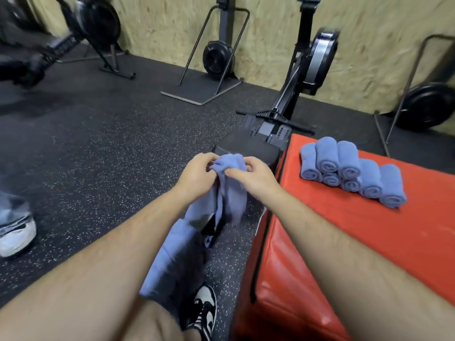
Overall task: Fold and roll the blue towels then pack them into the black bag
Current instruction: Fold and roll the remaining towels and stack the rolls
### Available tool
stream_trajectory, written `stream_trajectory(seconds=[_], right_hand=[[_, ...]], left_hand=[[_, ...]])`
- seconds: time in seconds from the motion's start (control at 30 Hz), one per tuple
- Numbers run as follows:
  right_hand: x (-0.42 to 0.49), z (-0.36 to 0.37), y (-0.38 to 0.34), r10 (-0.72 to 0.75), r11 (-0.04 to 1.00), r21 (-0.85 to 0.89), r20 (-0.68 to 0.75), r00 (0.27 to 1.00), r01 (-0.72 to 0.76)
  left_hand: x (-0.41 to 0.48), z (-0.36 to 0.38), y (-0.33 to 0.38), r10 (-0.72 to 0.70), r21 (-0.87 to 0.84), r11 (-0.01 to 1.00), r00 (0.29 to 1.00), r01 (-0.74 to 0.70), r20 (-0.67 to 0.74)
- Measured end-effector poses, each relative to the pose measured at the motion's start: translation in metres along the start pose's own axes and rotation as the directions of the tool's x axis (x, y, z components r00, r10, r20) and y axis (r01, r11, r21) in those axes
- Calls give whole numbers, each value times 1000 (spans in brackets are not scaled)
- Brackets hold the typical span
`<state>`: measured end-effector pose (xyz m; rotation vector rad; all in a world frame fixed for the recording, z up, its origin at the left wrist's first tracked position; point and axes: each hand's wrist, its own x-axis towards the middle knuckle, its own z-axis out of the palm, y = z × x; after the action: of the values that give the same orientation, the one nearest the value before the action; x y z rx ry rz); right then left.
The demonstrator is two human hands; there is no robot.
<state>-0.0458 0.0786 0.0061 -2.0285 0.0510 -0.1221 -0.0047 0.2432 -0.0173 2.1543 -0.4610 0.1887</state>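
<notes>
HEAD CAMERA: A person's left hand (pixel 197 174) and right hand (pixel 253 178) hold a blue towel (pixel 232 200) out in front of the body, above a speckled black rubber floor (pixel 110 156). Both grips are narrow and closed on cloth. The fingers and thumb of each hand pinch the bunched top edge, and the hands sit close together with the crumpled top between them. The towel hangs from that edge in soft lengthwise folds, its long axis running down toward the person's lap. The fabric is a plush, matte terry. More blue cloth (pixel 170 257) lies along the person's leg below; it cannot be told whether this is the same towel.

To the right, a stack of rolled towels (pixel 349 168) rests on a red padded box (pixel 369 242) with a smooth, vinyl-like skin, well apart from the hands. The rolls are short cylinders lying side by side, some on top of others. Their long axes point away from the camera and their spiral ends face it.

Beyond stands a black rowing machine (pixel 320 57) against a chipboard wall (pixel 270 33). A black-and-white sneaker (pixel 204 308) shows at the bottom, and another person's white shoe (pixel 17 238) at the left edge.
</notes>
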Motion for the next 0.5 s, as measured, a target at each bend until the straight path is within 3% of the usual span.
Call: stream_trajectory(seconds=[0.1, 0.2, 0.3, 0.4, 0.5], right_hand=[[-9, -42, -22, -119, 992, 21, -84, 989, 121], [-24, -87, -43, -177, 978, 81, -164, 971, 192], [-40, -143, -55, -126, 982, 104, -265, 956, 158], [-65, -198, -56, -79, 985, 127, -283, 956, 119], [-93, -244, -40, 41, 994, 110, -308, 950, -8]], left_hand=[[8, 8, 45, 25, -239, 970, 996, -43, -81], [15, 21, 89, 86, -468, 873, 988, -137, -129], [20, 46, 116, 132, -406, 901, 988, -154, -84], [22, 81, 130, 52, -253, 967, 987, -11, 155], [20, 115, 151, 81, -150, 988, 965, -44, 250]])
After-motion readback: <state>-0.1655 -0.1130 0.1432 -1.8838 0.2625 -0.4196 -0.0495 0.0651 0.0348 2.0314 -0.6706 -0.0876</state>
